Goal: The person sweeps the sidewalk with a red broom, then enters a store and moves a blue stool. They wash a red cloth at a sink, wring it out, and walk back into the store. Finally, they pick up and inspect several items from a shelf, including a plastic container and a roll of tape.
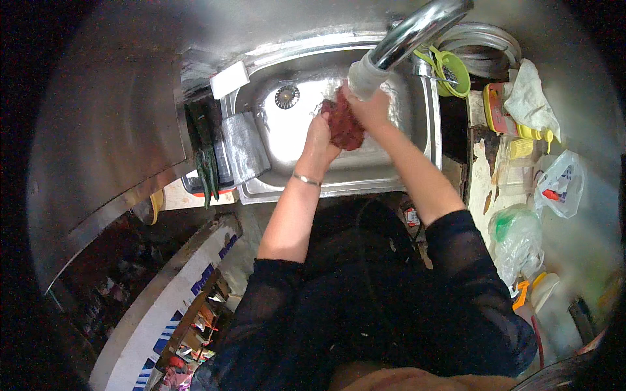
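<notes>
A piece of dark red raw meat [346, 128] is held over the stainless steel sink [293, 141], below the tap. My left hand [320, 137] grips it from the left, thumb on top and fingers underneath. On its upper right side, my right hand [370, 108] presses against the meat, partly hidden by the white tap nozzle [366, 77]. The curved chrome tap spout [415, 36] reaches in from the upper right. Left of the hands, the drain strainer [287, 97] shows in the sink floor. Whether water is running is hard to tell.
A white sponge block [230, 79] and a grey cloth [246, 147] lie on the sink's left rim. Cucumbers [209, 171] rest further left. A green strainer cup [452, 73] and coiled hose [484, 44] stand at the right, above plastic bags [518, 239] on a ledge.
</notes>
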The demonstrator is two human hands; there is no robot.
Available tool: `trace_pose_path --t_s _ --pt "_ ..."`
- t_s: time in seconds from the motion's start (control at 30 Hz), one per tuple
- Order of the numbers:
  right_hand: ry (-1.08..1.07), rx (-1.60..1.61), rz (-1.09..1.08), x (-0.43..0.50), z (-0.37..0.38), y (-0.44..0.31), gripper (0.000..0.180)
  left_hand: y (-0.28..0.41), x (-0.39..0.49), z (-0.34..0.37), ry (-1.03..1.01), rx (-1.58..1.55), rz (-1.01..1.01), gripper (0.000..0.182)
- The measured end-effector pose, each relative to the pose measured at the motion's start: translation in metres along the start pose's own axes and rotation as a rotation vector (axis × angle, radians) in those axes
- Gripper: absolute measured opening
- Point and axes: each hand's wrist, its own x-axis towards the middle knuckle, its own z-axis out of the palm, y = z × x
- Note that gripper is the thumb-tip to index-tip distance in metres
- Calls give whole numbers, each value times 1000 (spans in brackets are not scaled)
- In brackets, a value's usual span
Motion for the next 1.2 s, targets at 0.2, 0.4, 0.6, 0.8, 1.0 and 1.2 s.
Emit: trace_pose_path --t_s 0.2,0.4,0.6,0.8,1.0,1.2 --pt "-249 426 104 -10 -11 19 37 0 -20 -14 -46 -36 -85 38" --pt "-478 617 -106 -73 -14 -46 32 -20 5 -47 -76 -219 -128 34" --pt "-131 249 -50 -28 3 -28 33 -21 8 -20 79 -100 122 26" --pt "-160 262 47 -4 -5 27 32 0 -30 2 89 169 -3 30" --pt "-499 654 -199 -39 -3 6 23 -5 -18 -32 -222 -201 -276 29" --pt "-782 761 -378 -65 -46 -26 20 -13 -13 -44 -228 -230 -226 40"
